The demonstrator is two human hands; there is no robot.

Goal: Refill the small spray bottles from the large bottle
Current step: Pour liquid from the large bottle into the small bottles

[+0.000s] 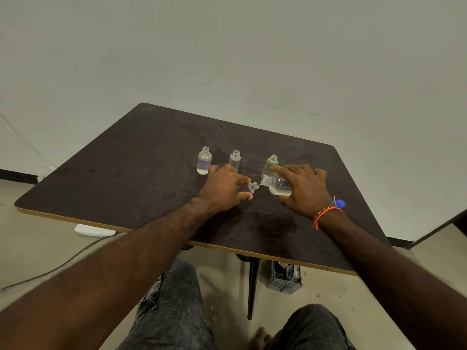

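The large bottle [279, 186], clear and part full, is tipped, mouth apparently touching a tilted small bottle [249, 187] mid-table; three uncapped small bottles [204, 160] stand behind.

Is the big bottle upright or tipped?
Tipped: the big bottle lies sideways in the right hand, neck toward the small bottle.

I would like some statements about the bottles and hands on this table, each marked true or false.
1. The right hand tilts the large bottle toward the left. True.
2. The left hand rests flat and holds nothing. False: it grips a small bottle, mostly hidden.
3. Three small bottles stand uncapped behind the hands. True: the leftmost bottle, the middle bottle and the greenish bottle.
4. A blue cap lies beside the left wrist. False: it is beside the right wrist.
5. The table is white. False: it is dark.
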